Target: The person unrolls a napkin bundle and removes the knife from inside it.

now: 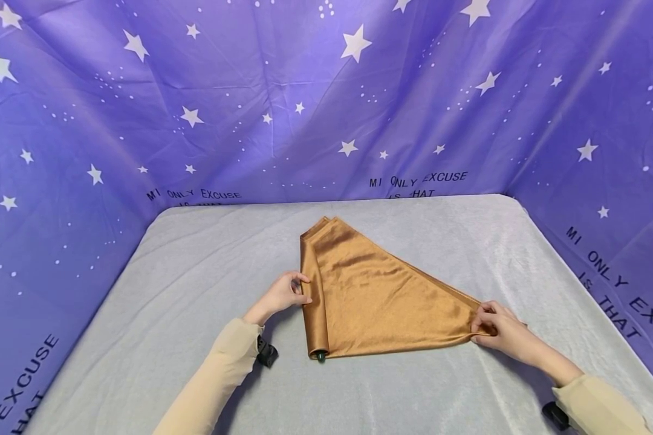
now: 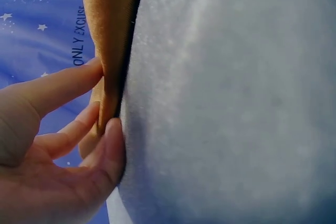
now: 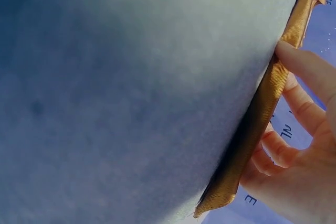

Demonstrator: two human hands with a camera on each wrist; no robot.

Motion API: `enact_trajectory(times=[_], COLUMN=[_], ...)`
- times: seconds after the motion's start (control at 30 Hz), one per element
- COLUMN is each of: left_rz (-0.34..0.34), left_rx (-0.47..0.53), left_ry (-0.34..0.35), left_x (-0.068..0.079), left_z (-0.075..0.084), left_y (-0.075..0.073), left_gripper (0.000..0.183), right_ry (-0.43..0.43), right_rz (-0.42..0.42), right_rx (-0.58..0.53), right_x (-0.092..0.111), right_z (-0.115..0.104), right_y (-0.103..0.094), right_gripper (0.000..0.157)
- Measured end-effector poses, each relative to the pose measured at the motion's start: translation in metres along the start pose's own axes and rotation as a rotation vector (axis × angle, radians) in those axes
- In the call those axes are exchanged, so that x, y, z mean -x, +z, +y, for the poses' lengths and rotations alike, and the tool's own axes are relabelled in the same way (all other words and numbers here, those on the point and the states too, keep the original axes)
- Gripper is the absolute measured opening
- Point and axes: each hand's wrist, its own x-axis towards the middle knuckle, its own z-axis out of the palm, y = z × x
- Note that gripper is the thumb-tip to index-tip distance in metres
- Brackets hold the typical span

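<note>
A golden-brown satin cloth (image 1: 392, 296) lies folded on the table, wide at the left and narrowing to the right. Its left side is rolled up, and the dark green end of an object (image 1: 320, 356) sticks out of the roll's near end; the rest of that object is hidden inside. My left hand (image 1: 283, 294) holds the roll's outer side midway along, thumb and fingertips on the fabric, as the left wrist view shows from close up. At the narrow right end, my right hand (image 1: 503, 331) pinches the bunched cloth between thumb and fingers. The right wrist view has the cloth's edge (image 3: 262, 108) beside the fingers.
A pale grey plush cover (image 1: 196, 254) spreads over the table. Purple curtains (image 1: 283, 78) with white stars and printed words hang behind the table and along both sides. Black wrist straps (image 1: 267, 351) show at the cuffs of both beige sleeves.
</note>
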Motion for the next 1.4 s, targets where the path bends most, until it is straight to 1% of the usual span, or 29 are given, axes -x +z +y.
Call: enact_trajectory(times=[0.1,0.17,0.37,0.47,0.67,0.77,0.9,1.1,1.4], left_rz=[0.043,0.069,0.109,0.123,0.095,0.070,0.039,0.019,-0.010], left_rx=[-0.043,-0.054,-0.036,-0.028,-0.025,-0.034,-0.050,-0.093,-0.160], left_ry=[-0.006,-0.002,0.003,0.026,0.095,0.127,0.150,0.155,0.138], left_x=[0.000,0.001,0.000,0.000,-0.002,-0.002,-0.002,-0.004,-0.006], left_z=[0.002,0.002,0.005,0.008,0.015,0.017,0.019,0.020,0.019], left_y=[0.000,-0.001,-0.003,-0.003,-0.001,0.000,0.003,0.008,0.012], left_gripper=[0.032,0.030,0.024,0.019,0.015,0.017,0.021,0.025,0.031], right_ry=[-0.001,-0.002,0.002,0.005,0.006,0.007,0.001,-0.004,-0.007], right_rz=[0.003,0.003,-0.001,-0.002,-0.005,-0.006,-0.001,0.005,0.010], right_rx=[0.005,0.005,-0.004,-0.008,-0.004,0.000,0.008,0.012,0.008], right_x=[0.000,0.000,0.001,0.001,0.001,0.001,0.001,0.001,0.000], right_z=[0.000,0.000,0.000,0.000,-0.001,-0.001,0.000,0.000,0.000], right_y=[0.000,0.000,0.000,-0.001,-0.001,-0.002,-0.002,-0.001,0.001], right_gripper=[0.031,0.031,0.031,0.031,0.031,0.030,0.031,0.031,0.032])
